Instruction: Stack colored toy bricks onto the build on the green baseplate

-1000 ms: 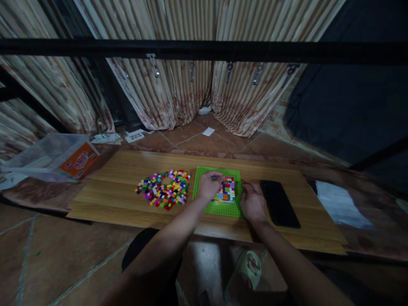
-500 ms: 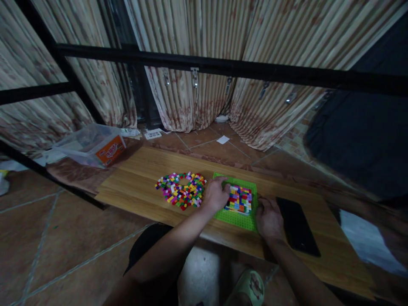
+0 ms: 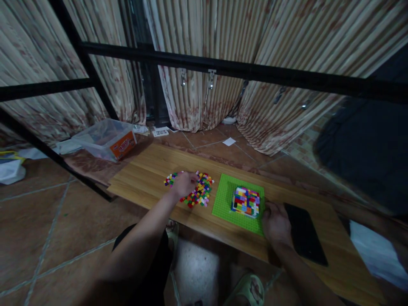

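Observation:
My left hand (image 3: 185,184) is over a loose heap of small coloured toy bricks (image 3: 201,189). Its fingers are bent together at the bricks, and whatever is between them is too small to make out. To the right of the heap lies a green studded baseplate (image 3: 223,204). A low rectangular block of multicoloured bricks (image 3: 247,202) sits on its right half. At the plate's right edge, my right hand (image 3: 276,223) is closed with curled fingers against the rim, holding it; the fingertips are partly hidden.
A black tablet-like slab (image 3: 305,233) lies right of my right hand on the wooden bench (image 3: 153,163). Beyond the bench's left end stands a clear plastic box (image 3: 105,138) with an orange label. A black metal rail (image 3: 229,70) crosses in front of the curtains.
My left hand has moved left from the baseplate to the heap of bricks. The right hand stays at the plate's edge. The whole view has shifted slightly.

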`<act>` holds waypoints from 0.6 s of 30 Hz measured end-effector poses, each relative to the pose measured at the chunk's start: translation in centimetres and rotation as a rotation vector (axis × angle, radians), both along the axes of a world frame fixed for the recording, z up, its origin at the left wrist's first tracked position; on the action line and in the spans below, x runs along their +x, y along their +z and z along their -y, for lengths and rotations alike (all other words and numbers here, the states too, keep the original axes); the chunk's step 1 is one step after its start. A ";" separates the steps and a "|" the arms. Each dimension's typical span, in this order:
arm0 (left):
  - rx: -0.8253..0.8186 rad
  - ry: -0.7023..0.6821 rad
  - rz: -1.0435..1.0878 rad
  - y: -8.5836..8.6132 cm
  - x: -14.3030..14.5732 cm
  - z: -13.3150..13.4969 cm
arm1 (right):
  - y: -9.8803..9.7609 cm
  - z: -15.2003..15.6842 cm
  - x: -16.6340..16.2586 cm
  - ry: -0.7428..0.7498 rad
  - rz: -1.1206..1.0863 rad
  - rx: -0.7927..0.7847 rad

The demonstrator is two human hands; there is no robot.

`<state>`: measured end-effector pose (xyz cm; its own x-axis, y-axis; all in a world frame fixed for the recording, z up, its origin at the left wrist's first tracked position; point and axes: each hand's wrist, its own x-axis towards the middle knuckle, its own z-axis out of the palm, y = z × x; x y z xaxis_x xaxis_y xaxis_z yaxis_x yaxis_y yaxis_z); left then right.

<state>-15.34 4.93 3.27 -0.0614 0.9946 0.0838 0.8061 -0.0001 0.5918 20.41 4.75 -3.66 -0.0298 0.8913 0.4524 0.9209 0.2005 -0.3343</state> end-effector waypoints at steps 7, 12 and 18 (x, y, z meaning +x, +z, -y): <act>0.008 -0.002 -0.052 -0.5 1.5 0.1 | 0.1 -0.1 0.0 0.012 0.008 0.012; -0.008 -0.002 -0.112 -0.2 2.2 -0.1 | 0.3 0.0 -0.3 -0.009 -0.016 0.001; 0.096 -0.025 -0.063 0.3 3.1 -0.2 | 0.5 0.1 -0.4 -0.035 -0.013 -0.019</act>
